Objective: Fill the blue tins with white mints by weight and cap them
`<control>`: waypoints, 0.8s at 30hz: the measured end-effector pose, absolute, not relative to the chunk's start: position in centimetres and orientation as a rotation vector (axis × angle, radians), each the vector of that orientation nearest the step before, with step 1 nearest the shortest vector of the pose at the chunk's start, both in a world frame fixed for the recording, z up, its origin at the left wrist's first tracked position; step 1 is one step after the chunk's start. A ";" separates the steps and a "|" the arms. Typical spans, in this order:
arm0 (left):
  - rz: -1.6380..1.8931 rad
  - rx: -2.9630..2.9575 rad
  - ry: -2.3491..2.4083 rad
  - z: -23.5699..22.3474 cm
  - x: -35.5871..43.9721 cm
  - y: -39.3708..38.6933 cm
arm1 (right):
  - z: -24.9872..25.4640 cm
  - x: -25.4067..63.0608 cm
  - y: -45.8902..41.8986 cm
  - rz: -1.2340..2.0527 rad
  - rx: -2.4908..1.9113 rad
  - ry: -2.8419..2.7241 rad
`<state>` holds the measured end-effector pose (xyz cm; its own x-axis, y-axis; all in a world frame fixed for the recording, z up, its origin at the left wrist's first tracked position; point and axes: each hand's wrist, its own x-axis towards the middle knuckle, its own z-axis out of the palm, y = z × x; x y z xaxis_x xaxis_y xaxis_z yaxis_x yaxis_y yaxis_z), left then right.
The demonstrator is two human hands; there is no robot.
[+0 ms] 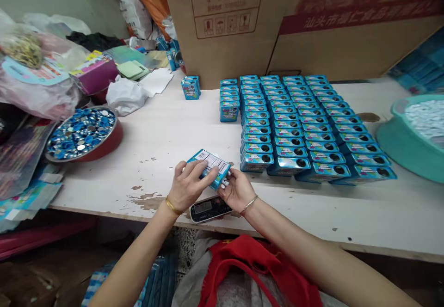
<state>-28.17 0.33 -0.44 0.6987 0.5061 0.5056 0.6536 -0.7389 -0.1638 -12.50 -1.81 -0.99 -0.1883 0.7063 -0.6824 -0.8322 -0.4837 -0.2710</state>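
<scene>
My left hand (189,182) grips a small blue candy box (198,157), tilted over with its printed back panel facing up. Its lower right end meets my right hand (239,190), which is cupped with curled fingers around several small white candies (225,183). Whether those candies lie partly inside the box's end I cannot tell. Just below both hands, a black digital scale (203,208) sits near the table's front edge, partly covered by my right hand.
Rows of blue boxes (291,152) with round holes stand to the right. Beyond them is a teal tub (391,136) of white candies. A red bowl (113,143) of shiny blue and silver pieces sits left. A large carton (222,57) blocks the back.
</scene>
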 end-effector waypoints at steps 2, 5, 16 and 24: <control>-0.653 -2.522 -0.856 -0.3 -28.7 0.2 | -1.1 -12.7 -1.7 1.864 -0.932 0.215; -0.681 -2.497 -0.852 -0.8 -29.5 0.0 | -1.3 -13.0 -1.6 1.893 -0.917 0.238; -0.846 -2.484 -1.065 -2.8 -29.1 -0.4 | -1.3 -12.4 -1.5 1.913 -0.933 0.227; -0.878 -2.411 -1.020 -2.7 -28.9 -0.9 | -0.9 -12.1 -1.9 1.905 -0.918 0.189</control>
<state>-28.90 -0.93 -2.74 0.5418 0.5039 0.6727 0.7400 -0.6655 -0.0975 -12.11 -1.87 -0.86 -0.2397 0.7051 -0.6674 -0.8225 -0.5127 -0.2463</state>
